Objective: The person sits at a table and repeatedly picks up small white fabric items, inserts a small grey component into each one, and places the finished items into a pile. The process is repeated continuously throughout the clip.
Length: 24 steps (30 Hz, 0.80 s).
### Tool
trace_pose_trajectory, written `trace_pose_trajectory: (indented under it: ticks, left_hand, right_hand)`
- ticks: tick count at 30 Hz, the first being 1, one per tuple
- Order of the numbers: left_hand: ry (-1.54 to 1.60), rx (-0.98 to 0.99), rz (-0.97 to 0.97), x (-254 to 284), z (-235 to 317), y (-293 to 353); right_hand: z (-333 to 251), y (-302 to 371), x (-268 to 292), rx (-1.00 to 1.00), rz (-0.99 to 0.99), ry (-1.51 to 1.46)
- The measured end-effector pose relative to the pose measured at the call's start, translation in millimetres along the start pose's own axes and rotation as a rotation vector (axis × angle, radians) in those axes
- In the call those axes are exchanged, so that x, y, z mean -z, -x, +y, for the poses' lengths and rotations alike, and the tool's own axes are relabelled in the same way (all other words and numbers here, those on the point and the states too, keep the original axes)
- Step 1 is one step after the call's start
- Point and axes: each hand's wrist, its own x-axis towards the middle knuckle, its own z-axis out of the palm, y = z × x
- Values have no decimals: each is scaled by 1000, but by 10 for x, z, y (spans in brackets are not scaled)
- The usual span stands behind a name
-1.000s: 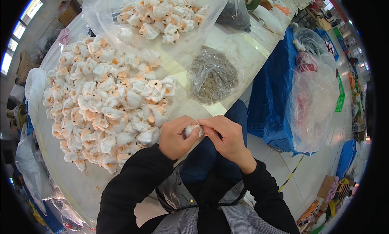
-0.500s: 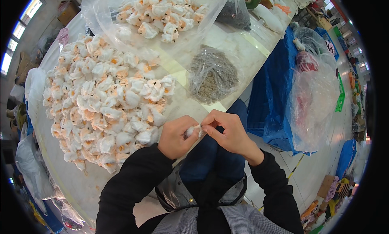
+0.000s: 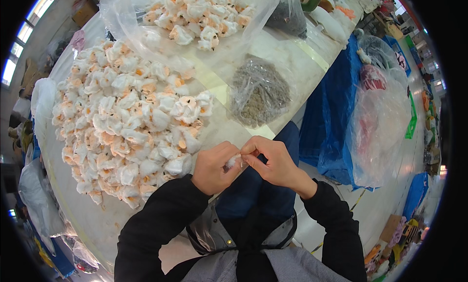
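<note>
Over the table's near edge, my left hand (image 3: 214,168) is closed around a small white fluffy plush piece (image 3: 233,161), of which only a bit shows between the fingers. The thumb and forefinger of my right hand (image 3: 271,160) pinch at the edge of that same piece, the fingertips of both hands touching. Exactly what the right fingertips grip is too small to make out. To the left lies a big heap of small white and peach plush pieces (image 3: 126,121) with dark specks, close beside my left hand.
A clear plastic bag of grey-brown granules (image 3: 258,94) lies ahead of my hands on the pale table (image 3: 214,128). Farther back, more plush pieces (image 3: 197,13) rest on clear plastic, beside a bag of dark material (image 3: 287,21). Right of the table stands a blue-lined container (image 3: 326,121) with plastic-wrapped goods.
My hands stay together at nearly the same place, with the left wrist and fingers turned slightly. The view has shifted a little.
</note>
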Motion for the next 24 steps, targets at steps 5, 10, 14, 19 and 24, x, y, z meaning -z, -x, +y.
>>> trace_pose_trajectory:
  ticks: [5,10,14,19,24]
  left_hand:
    - [17,-7,32,6,-17,21]
    - [67,24,75,19,18,25]
    - [121,39,156,16,22,65]
    - [284,152,285,117,70,113]
    - [357,138,256,-37,-121,89]
  right_hand:
    - [-68,-49,42,-42,-37,38]
    - [-200,-78,69,-81,28,133]
    - [-380,-147,123,75,-27,376]
    - [-758,-792,409,344,75,538]
    - [-885,-2227,718,415,468,745]
